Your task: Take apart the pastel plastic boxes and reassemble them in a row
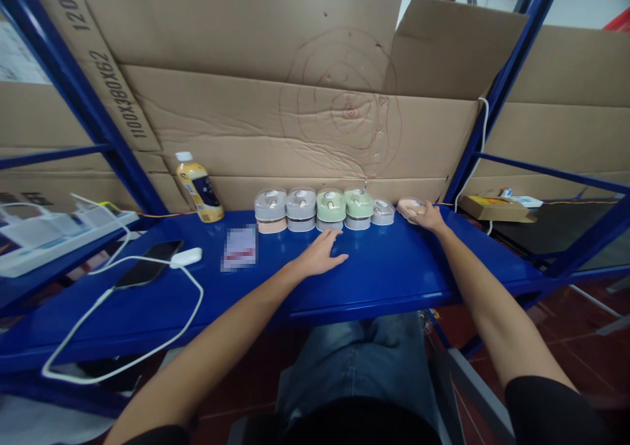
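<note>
Along the back of the blue table stands a row of small rounded plastic boxes, stacked in twos. From the left come a grey box [270, 203] on a pink one [272, 226], a grey pair [300, 203], then two green boxes [331, 205] [358, 202] on grey ones. A single grey box [382, 212] follows. At the row's right end my right hand [431, 218] grips a pink box [411, 209] by its right side. My left hand [322, 253] rests in front of the green boxes, fingers apart, holding nothing.
A yellow drink bottle [200, 189] stands back left, near a blurred card [239, 248]. Farther left lie a black phone [147, 264], a looping white cable [199, 300] and a white power strip [63, 238]. Cardboard [221, 117] backs the blue table [384, 271]; a blue post [485, 123] rises right.
</note>
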Available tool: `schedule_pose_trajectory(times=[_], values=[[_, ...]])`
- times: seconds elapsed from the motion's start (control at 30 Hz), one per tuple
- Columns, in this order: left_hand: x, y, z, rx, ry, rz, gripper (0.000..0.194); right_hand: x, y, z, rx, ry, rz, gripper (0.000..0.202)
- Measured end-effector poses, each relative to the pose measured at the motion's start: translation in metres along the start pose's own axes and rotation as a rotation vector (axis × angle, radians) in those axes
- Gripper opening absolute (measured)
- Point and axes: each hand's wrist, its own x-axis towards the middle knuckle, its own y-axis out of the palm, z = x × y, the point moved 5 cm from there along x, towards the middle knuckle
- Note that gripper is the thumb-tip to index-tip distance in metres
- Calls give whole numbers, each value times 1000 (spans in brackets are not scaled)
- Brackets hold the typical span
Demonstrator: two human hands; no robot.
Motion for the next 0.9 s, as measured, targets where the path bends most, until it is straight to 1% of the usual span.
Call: schedule_pose_trajectory(times=[0.1, 0.2, 0.27, 0.33, 0.4, 0.47, 0.53, 0.57, 0.63, 0.7, 0.73, 0.8, 0.87, 0.9], values=[[0, 0, 0, -3, -6, 6, 67, 2, 13, 8, 15, -61, -9, 86], [1, 0, 0, 18, -9, 15, 67, -1, 20, 10, 22, -160, -8, 89], [1, 0, 0, 19, -10, 18, 67, -5, 20, 13, 29, -214, -17, 92], [2, 1, 1, 13, -12, 21, 67, -11, 16, 19, 14, -226, -64, 94], [2, 1, 1, 17, -13, 22, 67, -20, 10, 34, -38, -286, -141, 93], [2, 2, 2, 25, -13, 22, 67, -32, 8, 59, -128, -442, -176, 88], [3, 2, 3, 30, -12, 22, 67, -45, 16, 85, -229, -600, -124, 86], [3, 2, 3, 31, -8, 20, 66, -50, 21, 95, -273, -640, -73, 86], [2, 2, 4, 30, 2, 16, 66, -57, 32, 107, -330, -648, 31, 87], [2, 2, 4, 24, 1, 16, 66, -66, 36, 111, -347, -632, 98, 87], [2, 1, 4, 19, -2, 16, 66, -71, 34, 110, -340, -635, 112, 87], [2, 1, 3, 9, -5, 14, 66, -85, 25, 108, -286, -660, 115, 81], [2, 1, 3, 4, 1, 13, 66, -100, 9, 104, -187, -664, 91, 70], [2, 1, 2, 4, 6, 14, 66, -106, 0, 102, -136, -641, 62, 65]])
